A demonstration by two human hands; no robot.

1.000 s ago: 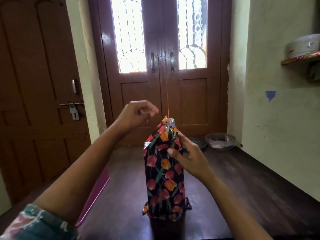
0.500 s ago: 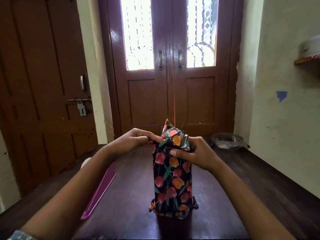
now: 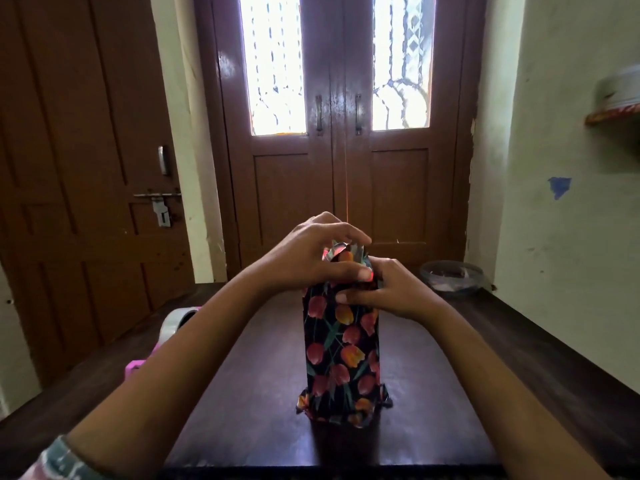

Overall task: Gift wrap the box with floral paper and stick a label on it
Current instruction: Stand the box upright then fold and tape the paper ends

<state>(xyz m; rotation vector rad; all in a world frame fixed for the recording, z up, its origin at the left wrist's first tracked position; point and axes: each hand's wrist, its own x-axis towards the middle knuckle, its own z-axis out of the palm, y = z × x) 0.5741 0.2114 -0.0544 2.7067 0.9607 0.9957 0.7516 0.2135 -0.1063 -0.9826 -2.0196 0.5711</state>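
A tall box (image 3: 341,355) wrapped in black paper with red and orange tulips stands upright in the middle of a dark wooden table (image 3: 249,393). Loose paper ends flare out at its foot. My left hand (image 3: 311,254) curls over the crumpled paper flaps at the box's top, thumb pressed across the front. My right hand (image 3: 388,289) grips the upper right side, thumb laid on the front face just below the left thumb. The very top of the box is hidden by my fingers. No label is visible.
A roll of clear tape (image 3: 178,322) sits at the table's left, beside a pink object (image 3: 133,367) partly hidden by my left arm. A glass bowl (image 3: 452,277) rests at the far right corner near the wall. Brown doors stand behind the table.
My left hand came down from the air onto the top flaps and now covers them. My right hand slid up to the top of the box. The view tilted down slightly.
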